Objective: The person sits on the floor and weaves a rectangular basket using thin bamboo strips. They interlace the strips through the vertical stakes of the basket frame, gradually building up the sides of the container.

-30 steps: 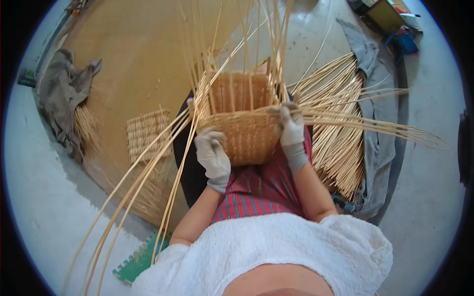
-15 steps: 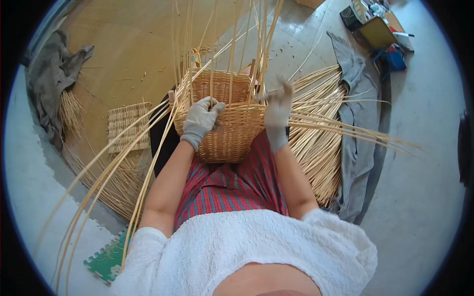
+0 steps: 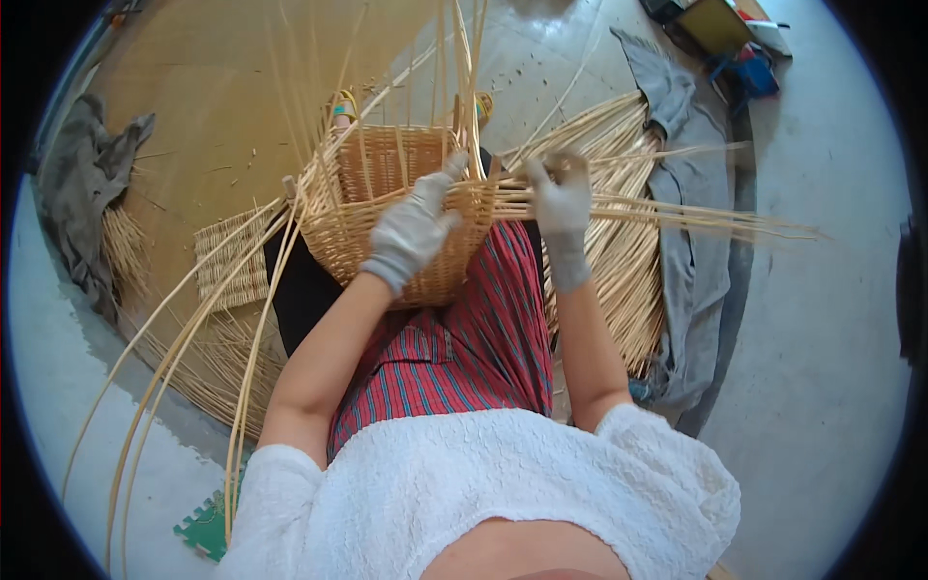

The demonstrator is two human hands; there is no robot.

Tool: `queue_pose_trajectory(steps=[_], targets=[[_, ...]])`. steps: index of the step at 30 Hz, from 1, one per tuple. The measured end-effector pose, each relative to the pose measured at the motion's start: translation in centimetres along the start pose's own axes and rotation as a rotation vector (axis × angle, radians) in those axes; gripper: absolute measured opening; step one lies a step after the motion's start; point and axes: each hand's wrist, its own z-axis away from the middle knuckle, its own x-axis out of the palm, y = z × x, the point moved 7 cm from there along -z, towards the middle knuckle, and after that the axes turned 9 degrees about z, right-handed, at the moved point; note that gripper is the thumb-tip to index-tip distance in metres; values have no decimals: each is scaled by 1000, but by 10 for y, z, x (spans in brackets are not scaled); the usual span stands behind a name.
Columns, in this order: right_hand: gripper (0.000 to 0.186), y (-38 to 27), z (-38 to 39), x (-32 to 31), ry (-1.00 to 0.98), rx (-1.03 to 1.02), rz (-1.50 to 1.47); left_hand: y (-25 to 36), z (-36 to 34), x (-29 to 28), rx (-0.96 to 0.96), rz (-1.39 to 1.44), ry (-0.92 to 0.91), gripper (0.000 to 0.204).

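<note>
A half-woven tan basket sits on my lap over red striped cloth, with thin upright rods and long loose strands sticking out to both sides. My gloved left hand grips the basket near its front right corner, fingertips at the rim beside the upright rods. Just right of that corner, my gloved right hand is raised among the sideways strands, fingers curled and blurred; what exactly they hold I cannot make out.
Cut reeds lie on grey cloth at the right. At the left are a woven mat, crumpled dark cloth and a small reed pile. A green foam mat is lower left, assorted containers upper right.
The basket has shifted left and turned. My left hand has moved up from its lower front to the right corner; my right hand has moved slightly outward from the rim.
</note>
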Motion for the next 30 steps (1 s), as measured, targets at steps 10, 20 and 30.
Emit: queue_pose_trajectory(steps=[10,20,30], targets=[[50,9,-15,39,-179,-165,1268,-10,-4,45,-315,-347,-313,66],[87,-101,46,229,-417,-280,21,-114,120,-113,-425,-320,194,67],[80,-102,32,297,-666,240,-418,-154,116,-112,-462,-395,108,74]])
